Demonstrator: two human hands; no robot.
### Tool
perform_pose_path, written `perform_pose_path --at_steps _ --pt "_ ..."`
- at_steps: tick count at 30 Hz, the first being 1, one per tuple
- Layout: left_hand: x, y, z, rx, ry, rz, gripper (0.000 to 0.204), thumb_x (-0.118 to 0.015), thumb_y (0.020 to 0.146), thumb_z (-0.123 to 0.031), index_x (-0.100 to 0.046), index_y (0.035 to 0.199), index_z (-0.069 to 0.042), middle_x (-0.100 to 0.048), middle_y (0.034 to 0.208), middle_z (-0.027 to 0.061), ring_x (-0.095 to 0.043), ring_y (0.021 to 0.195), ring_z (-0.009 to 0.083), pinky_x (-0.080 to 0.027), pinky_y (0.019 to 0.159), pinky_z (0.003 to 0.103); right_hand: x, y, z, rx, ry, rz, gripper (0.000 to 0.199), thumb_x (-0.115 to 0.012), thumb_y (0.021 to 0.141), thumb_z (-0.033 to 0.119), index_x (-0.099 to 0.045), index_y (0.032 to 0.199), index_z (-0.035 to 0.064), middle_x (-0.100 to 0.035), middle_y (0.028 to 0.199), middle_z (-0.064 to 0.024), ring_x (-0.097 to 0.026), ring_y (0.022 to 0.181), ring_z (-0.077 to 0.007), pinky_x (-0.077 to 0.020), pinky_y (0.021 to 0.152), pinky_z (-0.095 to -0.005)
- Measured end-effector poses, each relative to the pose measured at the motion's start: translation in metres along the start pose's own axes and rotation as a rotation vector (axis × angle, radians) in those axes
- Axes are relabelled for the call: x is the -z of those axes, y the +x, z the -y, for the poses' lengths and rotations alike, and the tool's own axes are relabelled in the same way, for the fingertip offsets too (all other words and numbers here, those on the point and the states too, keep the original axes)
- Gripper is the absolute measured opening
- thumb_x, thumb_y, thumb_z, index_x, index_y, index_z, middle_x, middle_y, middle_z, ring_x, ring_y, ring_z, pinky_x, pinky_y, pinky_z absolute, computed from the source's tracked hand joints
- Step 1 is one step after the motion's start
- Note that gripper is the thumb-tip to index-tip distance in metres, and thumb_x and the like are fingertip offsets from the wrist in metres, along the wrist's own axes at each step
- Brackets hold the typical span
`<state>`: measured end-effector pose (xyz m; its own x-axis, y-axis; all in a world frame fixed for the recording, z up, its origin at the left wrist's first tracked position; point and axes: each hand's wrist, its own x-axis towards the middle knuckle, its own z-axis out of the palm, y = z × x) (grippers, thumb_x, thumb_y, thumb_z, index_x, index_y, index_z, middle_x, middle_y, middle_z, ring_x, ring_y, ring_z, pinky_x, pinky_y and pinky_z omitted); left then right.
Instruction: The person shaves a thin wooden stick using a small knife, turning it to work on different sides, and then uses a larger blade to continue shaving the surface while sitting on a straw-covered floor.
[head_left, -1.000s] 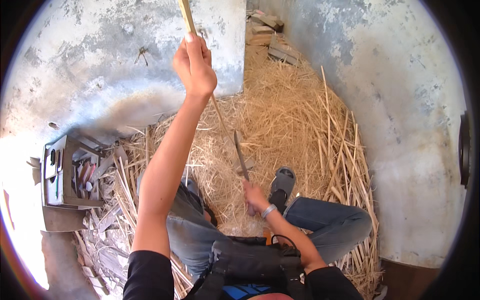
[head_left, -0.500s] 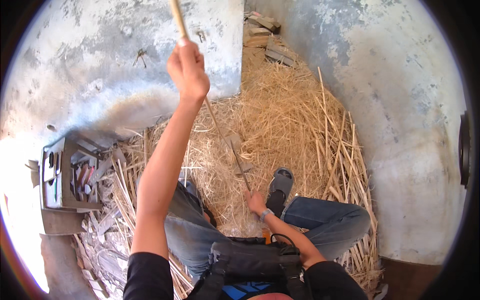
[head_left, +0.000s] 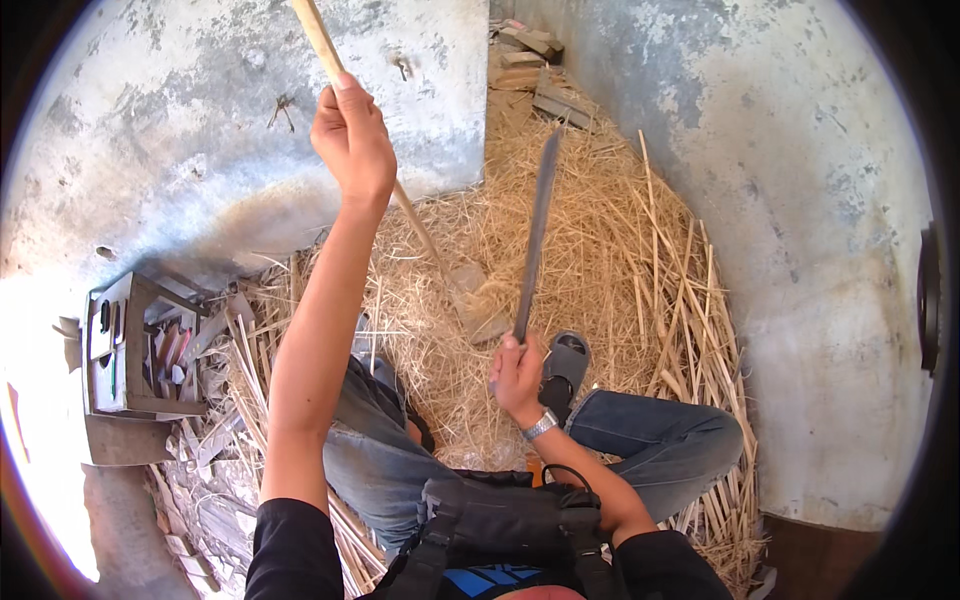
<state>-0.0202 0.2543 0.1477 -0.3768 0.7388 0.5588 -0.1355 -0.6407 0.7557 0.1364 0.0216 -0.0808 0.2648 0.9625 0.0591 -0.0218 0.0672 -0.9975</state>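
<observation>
My left hand, raised at the upper left with its arm stretched out, is closed round a long pale wooden stick. Below the fist the stick slants down to the right, and its lower end comes down by a greyish block in the straw; whether it touches the block I cannot tell. My right hand, low in front of me, grips a long-bladed knife, its handle mostly hidden by the fingers. The dark blade points up and away, to the right of the stick and apart from it.
Shavings and straw cover the floor between my bent legs. Long thin sticks lean along the right wall. A small wooden cabinet holding odds and ends stands at the left. Wood pieces lie in the far corner.
The knife has swung up and away from the stick, where its blade lay low before. My right hand has risen slightly. My left hand and the stick have shifted a little left.
</observation>
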Motion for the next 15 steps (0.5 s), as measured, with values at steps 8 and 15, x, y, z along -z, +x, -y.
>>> perform_pose_path --at_steps 8,15 --pt "-0.006 0.001 -0.002 -0.037 0.082 0.012 0.034 -0.059 0.106 -0.037 -0.049 0.092 -0.007 -0.05 0.055 0.0 -0.046 0.045 0.0067 -0.037 0.043 0.024 -0.01 -0.043 -0.076 -0.675 0.091 0.161 0.039 -0.053 0.106 0.045 -0.05 0.095 0.0079 -0.046 0.06 0.0005 -0.047 0.045 -0.0103 -0.0397 0.041 -0.0284" --pt "-0.006 0.01 0.008 0.17 -0.164 0.095 0.038 -0.06 0.105 -0.041 -0.046 0.086 -0.01 -0.039 0.055 -0.0045 -0.035 0.043 0.0044 -0.028 0.038 0.025 -0.001 0.019 -0.052 -0.297 -0.303 0.106 0.046 -0.054 0.105 0.041 -0.055 0.082 0.0008 -0.055 0.064 -0.0123 -0.055 0.056 -0.0189 -0.0436 0.053 -0.039"
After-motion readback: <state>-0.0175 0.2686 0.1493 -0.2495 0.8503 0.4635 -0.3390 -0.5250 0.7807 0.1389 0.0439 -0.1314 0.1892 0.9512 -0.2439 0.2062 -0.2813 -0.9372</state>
